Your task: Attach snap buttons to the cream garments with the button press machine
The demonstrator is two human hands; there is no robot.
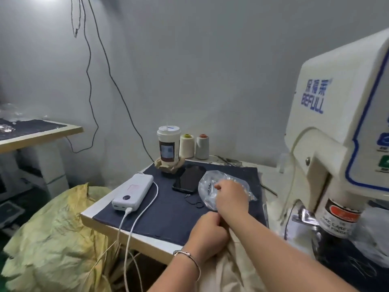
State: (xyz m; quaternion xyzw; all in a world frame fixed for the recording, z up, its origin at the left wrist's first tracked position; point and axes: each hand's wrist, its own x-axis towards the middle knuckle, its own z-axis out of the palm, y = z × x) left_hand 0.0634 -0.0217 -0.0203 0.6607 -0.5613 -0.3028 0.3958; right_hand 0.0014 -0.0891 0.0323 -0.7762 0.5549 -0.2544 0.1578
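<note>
A cream garment [229,268] lies bunched at the table's near edge, under my arms. My left hand [207,231], fingers curled, grips its upper edge. My right hand [230,198] reaches into a clear plastic bag [210,182] on the dark blue table mat [168,216]; its fingertips are hidden inside the bag, so what they hold cannot be seen. The cream button press machine [341,131] with blue lettering stands at the right, its press head [336,218] low beside the garment.
On the mat lie a black phone [187,179], a white power bank [134,191] with a white cable, and small black rings [196,204]. A paper cup [168,144] and two thread cones [193,145] stand at the back. A yellow-green sack [54,234] sits left.
</note>
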